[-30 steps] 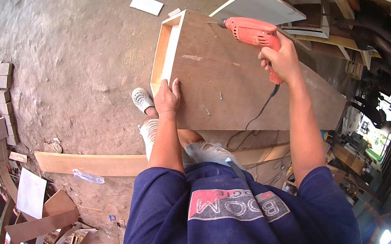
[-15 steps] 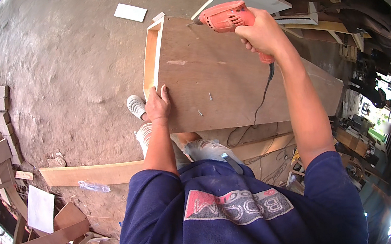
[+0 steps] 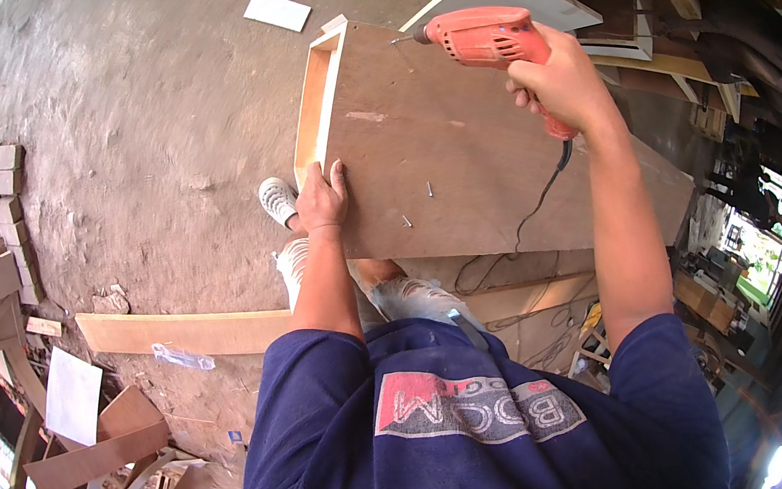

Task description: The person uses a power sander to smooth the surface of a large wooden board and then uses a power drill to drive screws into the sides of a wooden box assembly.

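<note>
Head — box (image 3: pixel 480 165) seemingly below both hands (image 3: pixel 321 200) (image 3: pixel 561 82)

Room over panel (image 3: pixel 468 147); obstacles: screws (image 3: pixel 430 189), cord (image 3: pixel 565 159)

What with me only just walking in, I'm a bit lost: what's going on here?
A person has a red drill in the right hand, its bit pointing left over the far part of a wooden box. Whether the bit touches the wood is hard to tell. The left hand holds the box at the near corner of its open end. Two screws lie on top, and a cord trails from the drill.
</note>
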{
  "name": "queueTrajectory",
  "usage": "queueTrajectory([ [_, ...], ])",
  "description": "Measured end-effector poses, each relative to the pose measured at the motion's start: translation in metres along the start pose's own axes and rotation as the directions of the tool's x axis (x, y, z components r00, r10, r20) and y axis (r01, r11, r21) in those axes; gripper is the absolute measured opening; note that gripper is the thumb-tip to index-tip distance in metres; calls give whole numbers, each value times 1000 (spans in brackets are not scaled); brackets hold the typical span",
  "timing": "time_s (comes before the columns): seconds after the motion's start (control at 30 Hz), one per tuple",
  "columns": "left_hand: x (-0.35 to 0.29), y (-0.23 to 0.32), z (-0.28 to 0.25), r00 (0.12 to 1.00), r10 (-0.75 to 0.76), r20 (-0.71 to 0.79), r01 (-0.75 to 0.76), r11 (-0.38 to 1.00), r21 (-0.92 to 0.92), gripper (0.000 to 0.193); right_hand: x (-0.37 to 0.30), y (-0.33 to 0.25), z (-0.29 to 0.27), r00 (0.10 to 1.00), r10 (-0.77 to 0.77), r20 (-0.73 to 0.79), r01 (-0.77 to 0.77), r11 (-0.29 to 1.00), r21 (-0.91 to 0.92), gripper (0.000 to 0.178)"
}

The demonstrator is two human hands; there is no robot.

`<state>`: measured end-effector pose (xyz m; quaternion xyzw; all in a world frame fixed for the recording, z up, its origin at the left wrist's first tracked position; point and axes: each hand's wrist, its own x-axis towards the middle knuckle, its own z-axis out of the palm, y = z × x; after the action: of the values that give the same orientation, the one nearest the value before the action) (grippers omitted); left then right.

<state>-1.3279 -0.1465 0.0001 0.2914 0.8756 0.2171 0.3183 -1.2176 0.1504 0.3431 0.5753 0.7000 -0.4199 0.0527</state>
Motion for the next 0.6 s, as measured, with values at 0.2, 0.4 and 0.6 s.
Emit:
queueTrajectory([
  [0.2, 0, 2, -1, 1000, -7, 13, 7, 1000, 6, 53, -14, 18, 8, 996, -44, -73, 52, 991, 120, 35],
  [0.4, -1, 4, -3, 1000, 5, -20, -5, 1000, -3, 52, -11, 12, 11, 996, -53, -70, 63, 986, 152, 51],
  [0.6, 0, 4, -5, 999, 10, -35, -10, 1000, 11, 53, 8, -1, 34, 990, -127, -66, 137, 974, 179, 47],
])
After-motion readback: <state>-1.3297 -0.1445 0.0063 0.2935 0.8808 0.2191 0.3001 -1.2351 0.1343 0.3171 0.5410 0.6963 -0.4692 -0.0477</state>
